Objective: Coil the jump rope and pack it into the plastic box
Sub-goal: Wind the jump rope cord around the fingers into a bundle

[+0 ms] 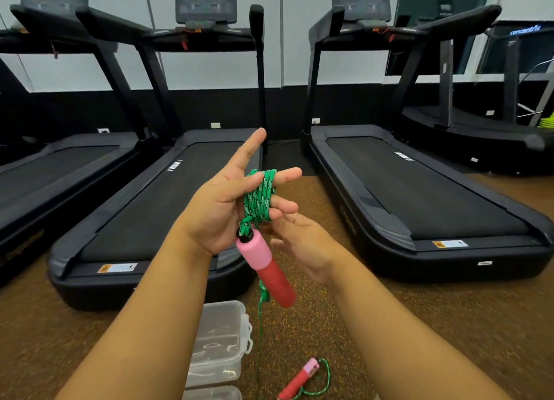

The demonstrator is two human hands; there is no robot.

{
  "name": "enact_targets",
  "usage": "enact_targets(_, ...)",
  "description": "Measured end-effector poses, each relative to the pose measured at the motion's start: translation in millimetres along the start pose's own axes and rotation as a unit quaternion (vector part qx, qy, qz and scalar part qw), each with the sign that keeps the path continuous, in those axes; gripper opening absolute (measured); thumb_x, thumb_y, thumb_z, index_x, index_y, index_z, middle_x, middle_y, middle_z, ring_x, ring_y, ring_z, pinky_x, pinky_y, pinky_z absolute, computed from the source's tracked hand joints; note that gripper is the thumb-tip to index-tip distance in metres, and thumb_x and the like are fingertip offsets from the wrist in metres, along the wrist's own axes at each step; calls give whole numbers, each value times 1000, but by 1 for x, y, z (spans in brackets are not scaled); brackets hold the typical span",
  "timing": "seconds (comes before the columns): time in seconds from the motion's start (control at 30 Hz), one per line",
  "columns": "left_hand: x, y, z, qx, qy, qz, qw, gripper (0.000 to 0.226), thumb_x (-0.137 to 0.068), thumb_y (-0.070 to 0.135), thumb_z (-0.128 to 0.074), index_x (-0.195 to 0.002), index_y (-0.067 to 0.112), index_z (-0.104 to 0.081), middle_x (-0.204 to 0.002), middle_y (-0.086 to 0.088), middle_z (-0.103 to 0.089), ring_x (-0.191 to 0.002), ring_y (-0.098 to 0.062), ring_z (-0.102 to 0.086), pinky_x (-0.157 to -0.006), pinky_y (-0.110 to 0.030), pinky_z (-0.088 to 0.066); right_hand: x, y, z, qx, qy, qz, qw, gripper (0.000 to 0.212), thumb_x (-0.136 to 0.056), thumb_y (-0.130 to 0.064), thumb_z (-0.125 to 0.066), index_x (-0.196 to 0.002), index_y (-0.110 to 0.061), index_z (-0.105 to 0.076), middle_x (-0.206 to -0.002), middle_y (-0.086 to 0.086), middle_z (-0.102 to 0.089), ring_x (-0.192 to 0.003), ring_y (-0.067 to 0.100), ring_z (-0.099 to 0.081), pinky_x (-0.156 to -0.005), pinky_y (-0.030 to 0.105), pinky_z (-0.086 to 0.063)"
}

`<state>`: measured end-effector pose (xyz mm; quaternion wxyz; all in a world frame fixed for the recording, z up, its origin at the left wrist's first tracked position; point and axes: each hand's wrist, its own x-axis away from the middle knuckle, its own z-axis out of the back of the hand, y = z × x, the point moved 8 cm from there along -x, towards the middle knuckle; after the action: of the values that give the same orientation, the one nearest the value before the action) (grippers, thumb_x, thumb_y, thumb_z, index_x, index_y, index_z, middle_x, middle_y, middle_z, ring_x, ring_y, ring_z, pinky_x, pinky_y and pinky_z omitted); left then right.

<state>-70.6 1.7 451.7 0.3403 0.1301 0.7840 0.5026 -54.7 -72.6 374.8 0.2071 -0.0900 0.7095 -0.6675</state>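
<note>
A green-and-white jump rope [258, 196] is wound in several turns around the fingers of my left hand [227, 202], held palm up at chest height. One pink-and-red handle [266, 266] hangs below that hand. My right hand [302, 243] sits just under and right of the coil, fingers touching the rope. A strand of rope [260, 333] drops to the floor and leads to the second pink-and-red handle [299, 380], lying on the carpet. The clear plastic box [220, 342] stands on the floor under my left forearm, lid shut.
Three black treadmills stand ahead: one at far left [60, 172], one in the middle [156, 208], one on the right [419, 196]. Brown speckled floor [449, 324] lies around me. Part of a second clear container [212, 393] shows at the bottom edge.
</note>
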Motion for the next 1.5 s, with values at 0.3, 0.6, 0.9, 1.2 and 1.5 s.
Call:
enact_targets(0.3, 0, 1, 11, -34, 46, -19, 998, 50, -97, 18, -35, -146, 26, -37, -132, -21, -59, -99, -34, -69, -86, -38, -55, 17, 10, -3, 358, 81, 78, 927, 19, -101, -30, -38, -114, -30, -52, -92, -2, -61, -81, 16, -57, -74, 38, -48)
enact_targets(0.6, 7, -14, 24, -68, 72, 6, 995, 55, -96, 35, -31, -145, 56, -19, -143, -17, -48, -119, -40, -58, -102, -45, -44, 50, -42, -27, 643, 109, 271, 708, 21, -92, -33, -42, -85, -19, -56, -72, -3, -57, -58, 22, -53, -52, 29, -36)
enact_targets(0.9, 13, -24, 5, -20, 16, 38, 999, 49, -102, 35, -21, -149, 50, -16, -115, -12, -67, -80, -13, -67, -73, -28, -54, 44, -103, -20, 675, 90, 301, 668, 28, -83, -48, -53, -82, -23, -64, -74, -9, -56, -63, 14, -51, -70, 37, -37)
enact_targets(1.2, 19, -29, -14, 12, -59, 111, 992, 53, -94, 49, -27, -145, 58, -17, -143, -20, -48, -101, -45, -63, -84, -43, -52, 12, -122, 23, 522, 78, 245, 813, 6, -84, -36, -66, -85, -30, -66, -76, -14, -55, -72, 1, -51, -76, 33, -41)
enact_targets(1.5, 20, -18, -20, 67, -124, 101, 985, 65, -91, 52, -49, -147, 54, -16, -136, -38, -45, -103, -47, -63, -85, -45, -53, -1, -82, 41, 381, 39, 136, 914, 18, -98, -21, -49, -98, -21, -67, -95, -6, -68, -94, 11, -61, -86, 38, -50)
